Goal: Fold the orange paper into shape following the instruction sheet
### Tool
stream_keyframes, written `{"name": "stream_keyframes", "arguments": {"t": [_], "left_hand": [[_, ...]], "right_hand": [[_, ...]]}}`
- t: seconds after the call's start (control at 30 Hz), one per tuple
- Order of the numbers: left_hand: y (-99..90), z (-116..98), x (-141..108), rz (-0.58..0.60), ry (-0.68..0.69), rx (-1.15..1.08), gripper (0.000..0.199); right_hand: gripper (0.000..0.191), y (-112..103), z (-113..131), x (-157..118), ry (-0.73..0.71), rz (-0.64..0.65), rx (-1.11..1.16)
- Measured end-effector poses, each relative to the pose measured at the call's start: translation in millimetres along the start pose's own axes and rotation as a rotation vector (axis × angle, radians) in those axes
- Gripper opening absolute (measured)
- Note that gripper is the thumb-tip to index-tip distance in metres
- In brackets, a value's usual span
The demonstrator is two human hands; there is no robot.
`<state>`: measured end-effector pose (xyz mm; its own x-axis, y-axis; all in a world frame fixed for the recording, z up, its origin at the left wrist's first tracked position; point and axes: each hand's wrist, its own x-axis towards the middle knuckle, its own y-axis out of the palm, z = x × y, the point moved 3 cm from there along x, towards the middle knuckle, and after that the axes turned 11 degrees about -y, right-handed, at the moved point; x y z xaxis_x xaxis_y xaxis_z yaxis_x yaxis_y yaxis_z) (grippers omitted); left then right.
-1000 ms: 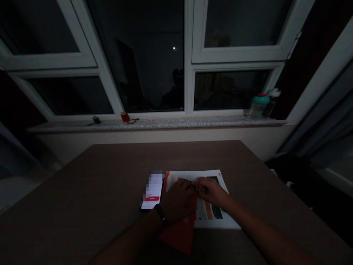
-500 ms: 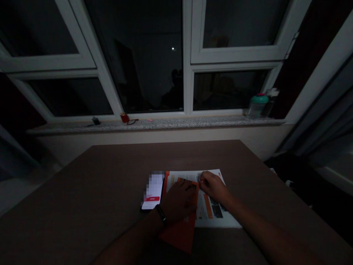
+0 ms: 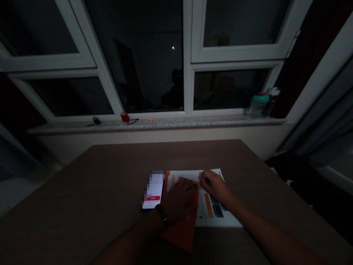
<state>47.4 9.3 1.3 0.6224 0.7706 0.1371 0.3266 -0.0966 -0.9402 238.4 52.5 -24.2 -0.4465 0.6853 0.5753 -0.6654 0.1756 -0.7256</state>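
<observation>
An orange folded sheet [image 3: 182, 233] lies over a white printed page [image 3: 217, 222] on the brown table [image 3: 118, 165]. My left hand [image 3: 179, 200], with a dark band at the wrist, rests on the orange sheet, its fingers spread and bent over the upper part. To its right, my right hand [image 3: 216, 186] is closed over the upper part of the white page; what its fingers hold, if anything, is too dark and small to make out. A phone [image 3: 153, 191] with a lit screen lies just left of the papers.
Behind the table runs a speckled windowsill [image 3: 171, 123]. On it stand a bottle with a teal lid [image 3: 259, 105], a small red item [image 3: 125, 117] and a small dark item [image 3: 96, 120]. Grey curtains [image 3: 317, 110] hang at the right.
My right hand has shifted very slightly to the right and up. My left hand stays on the orange sheet.
</observation>
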Motion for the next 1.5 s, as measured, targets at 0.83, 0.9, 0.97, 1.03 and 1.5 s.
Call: {"name": "stream_keyframes", "arguments": {"t": [0.83,0.9,0.97,1.03,1.5], "left_hand": [[6.5,4.1,1.4,-0.009,0.008,-0.169,0.061],[6.4,4.0,0.8,0.004,0.000,-0.156,0.061],[6.4,4.1,0.4,0.006,-0.007,-0.148,0.061],[6.7,4.6,0.2,0.001,-0.011,-0.142,0.061],[5.3,3.6,1.3,0.007,0.004,-0.123,0.060]], "right_hand": [[0.020,6.1,16.0,-5.2,-0.360,0.140,0.069],[0.022,4.8,10.7,-2.6,-0.268,0.091,0.045],[0.022,3.1,6.4,-0.8,-0.180,0.048,0.023],[0.021,2.4,4.8,-0.5,-0.147,0.035,0.001],[0.022,1.6,14.1,-1.1,-0.260,0.102,0.061]]}}
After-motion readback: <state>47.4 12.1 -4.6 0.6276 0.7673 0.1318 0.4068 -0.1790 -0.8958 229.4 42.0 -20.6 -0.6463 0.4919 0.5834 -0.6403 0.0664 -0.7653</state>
